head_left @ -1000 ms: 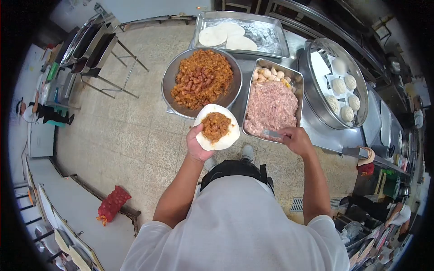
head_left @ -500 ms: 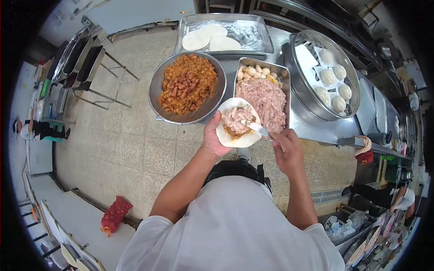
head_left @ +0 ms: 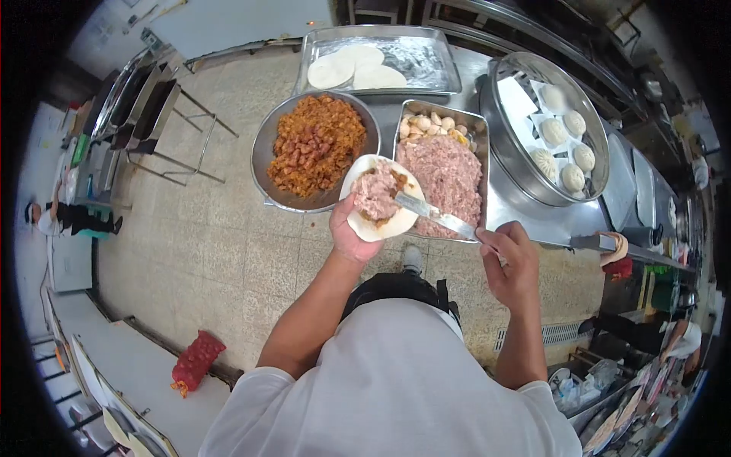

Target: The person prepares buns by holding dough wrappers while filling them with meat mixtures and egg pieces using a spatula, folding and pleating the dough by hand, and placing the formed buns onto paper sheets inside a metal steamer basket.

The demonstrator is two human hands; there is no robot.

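My left hand (head_left: pixel 355 232) holds a round white dough wrapper (head_left: pixel 405 218) from below, with its thumb at the left edge. On the wrapper sit pink minced meat (head_left: pixel 373 196) and some orange-brown filling (head_left: pixel 397 180). A flat metal spatula (head_left: pixel 449 220) is pinched in my right hand (head_left: pixel 510 263), its far end at the meat on the wrapper. Just beyond, a rectangular metal pan (head_left: pixel 485 171) contains pink minced meat (head_left: pixel 442 179) and several pale yellowish round pieces (head_left: pixel 434 123). Left of it stands a steel bowl (head_left: pixel 263 164) of orange-brown filling with darker reddish chunks.
At the back, a floured tray (head_left: pixel 438 65) bears several dough wrappers (head_left: pixel 331 71). A round steamer (head_left: pixel 499 164) at right contains several pleated buns (head_left: pixel 553 131). A red net sack (head_left: pixel 198 362) lies lower left. People are visible at far left (head_left: pixel 68 218) and far right (head_left: pixel 670 339).
My left hand has moved slightly left with the wrapper. My right hand has shifted right, drawing the spatula back so more of its blade shows.
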